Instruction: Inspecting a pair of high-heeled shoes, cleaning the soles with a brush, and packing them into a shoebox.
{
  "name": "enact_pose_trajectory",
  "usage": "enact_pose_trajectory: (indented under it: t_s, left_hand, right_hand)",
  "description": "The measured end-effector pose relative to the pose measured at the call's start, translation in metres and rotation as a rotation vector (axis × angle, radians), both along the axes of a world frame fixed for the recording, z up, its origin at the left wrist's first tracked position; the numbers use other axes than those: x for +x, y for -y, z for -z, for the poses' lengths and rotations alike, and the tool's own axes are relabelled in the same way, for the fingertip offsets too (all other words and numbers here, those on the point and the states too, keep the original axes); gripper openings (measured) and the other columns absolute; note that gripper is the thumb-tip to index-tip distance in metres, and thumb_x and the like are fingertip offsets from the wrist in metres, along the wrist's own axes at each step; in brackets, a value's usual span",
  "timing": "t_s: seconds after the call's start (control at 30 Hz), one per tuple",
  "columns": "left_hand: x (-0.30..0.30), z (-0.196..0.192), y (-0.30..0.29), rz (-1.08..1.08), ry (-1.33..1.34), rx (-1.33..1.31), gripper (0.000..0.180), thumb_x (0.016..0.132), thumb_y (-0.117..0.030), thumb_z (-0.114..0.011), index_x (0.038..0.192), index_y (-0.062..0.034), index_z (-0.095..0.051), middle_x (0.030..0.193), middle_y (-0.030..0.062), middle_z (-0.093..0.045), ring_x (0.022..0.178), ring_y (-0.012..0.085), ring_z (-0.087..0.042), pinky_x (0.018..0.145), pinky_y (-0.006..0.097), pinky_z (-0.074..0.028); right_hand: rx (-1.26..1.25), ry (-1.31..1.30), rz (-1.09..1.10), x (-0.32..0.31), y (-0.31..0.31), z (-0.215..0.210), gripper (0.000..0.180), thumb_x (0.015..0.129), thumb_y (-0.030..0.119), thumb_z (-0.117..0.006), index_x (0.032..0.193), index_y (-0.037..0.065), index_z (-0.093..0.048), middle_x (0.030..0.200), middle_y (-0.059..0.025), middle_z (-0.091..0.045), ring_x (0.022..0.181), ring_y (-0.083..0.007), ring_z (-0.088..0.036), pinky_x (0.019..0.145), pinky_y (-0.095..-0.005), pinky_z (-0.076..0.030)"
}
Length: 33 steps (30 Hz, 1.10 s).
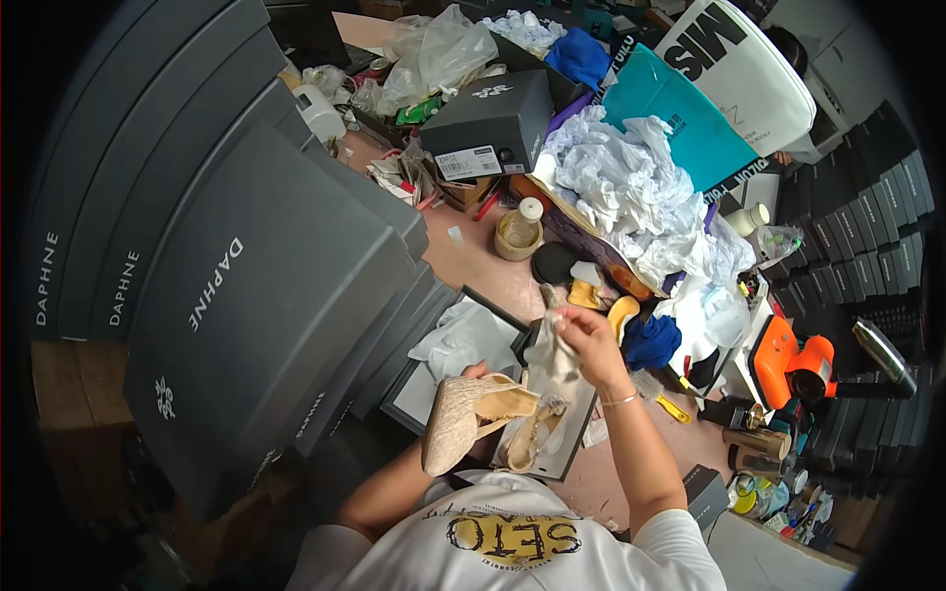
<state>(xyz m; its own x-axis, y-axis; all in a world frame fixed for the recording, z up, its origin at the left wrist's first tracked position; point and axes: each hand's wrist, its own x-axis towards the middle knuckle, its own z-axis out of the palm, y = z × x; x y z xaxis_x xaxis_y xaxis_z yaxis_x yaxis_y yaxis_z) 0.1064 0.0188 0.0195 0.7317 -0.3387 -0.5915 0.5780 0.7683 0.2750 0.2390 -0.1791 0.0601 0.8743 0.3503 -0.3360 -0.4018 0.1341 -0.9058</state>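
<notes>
My left hand (477, 370) is closed around a beige woven slingback shoe (455, 422), held up in front of my chest. Most of that hand is hidden behind the shoe. My right hand (589, 340) pinches a crumpled off-white cloth (552, 357) that hangs down beside the shoe. Below the cloth, a second beige shoe (522, 451) lies in an open shoe box (568, 459). White tissue paper (457, 335) covers part of the other open box section to the left.
Large dark grey shoe boxes (266, 295) are stacked high on my left. A carton (581, 236) overflows with white crumpled paper (631, 177). A capped bottle (522, 225), a blue cloth (652, 342), a yellow-handled brush (662, 396) and an orange case (773, 362) are on the pinkish table.
</notes>
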Motion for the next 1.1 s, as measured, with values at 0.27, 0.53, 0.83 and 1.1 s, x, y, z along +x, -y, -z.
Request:
enact_pose_trajectory:
  t_s: [0.27, 0.53, 0.83, 1.1]
  left_hand:
    - [0.003, 0.017, -0.012, -0.042, -0.085, -0.068, 0.037, 0.097, -0.043, -0.041, 0.101, -0.0086, -0.056, 0.09, 0.0063, -0.064, 0.082, 0.0171, -0.064, 0.076, 0.031, -0.052]
    - [-0.007, 0.043, -0.021, -0.025, -0.164, -0.391, 0.045, 0.095, -0.043, -0.042, 0.103, -0.0018, -0.06, 0.09, 0.0142, -0.067, 0.078, 0.0248, -0.066, 0.072, 0.036, -0.053]
    - [-0.005, -0.002, -0.018, -0.002, -0.185, -0.119, 0.044, 0.093, -0.044, -0.045, 0.097, -0.0028, -0.06, 0.087, 0.0123, -0.066, 0.079, 0.0228, -0.065, 0.075, 0.033, -0.052]
    - [-0.024, -0.02, 0.004, -0.096, 0.338, 0.424, 0.039, 0.094, -0.042, -0.048, 0.106, -0.0058, -0.056, 0.099, 0.0119, -0.062, 0.095, 0.022, -0.062, 0.088, 0.033, -0.048]
  right_hand:
    - [-0.661, 0.954, 0.123, 0.124, -0.058, -0.003, 0.017, 0.087, 0.009, -0.061, 0.102, 0.001, -0.065, 0.085, -0.0066, -0.065, 0.071, -0.0152, -0.059, 0.065, -0.0275, -0.046]
    - [-1.026, 1.293, 0.027, 0.139, -0.072, 0.018, 0.023, 0.079, 0.006, -0.065, 0.102, 0.006, -0.065, 0.1, -0.0122, -0.062, 0.09, -0.0315, -0.058, 0.075, -0.0383, -0.046]
    - [-0.877, 1.107, 0.088, 0.143, -0.073, 0.049, 0.041, 0.075, 0.008, -0.071, 0.111, 0.005, -0.052, 0.114, -0.0184, -0.054, 0.098, -0.0379, -0.056, 0.082, -0.039, -0.049]
    - [-0.563, 0.7, 0.768, 0.104, -0.004, 0.033, 0.036, 0.082, 0.013, -0.069, 0.11, 0.0, -0.05, 0.1, -0.01, -0.057, 0.093, -0.0201, -0.057, 0.083, -0.0327, -0.047]
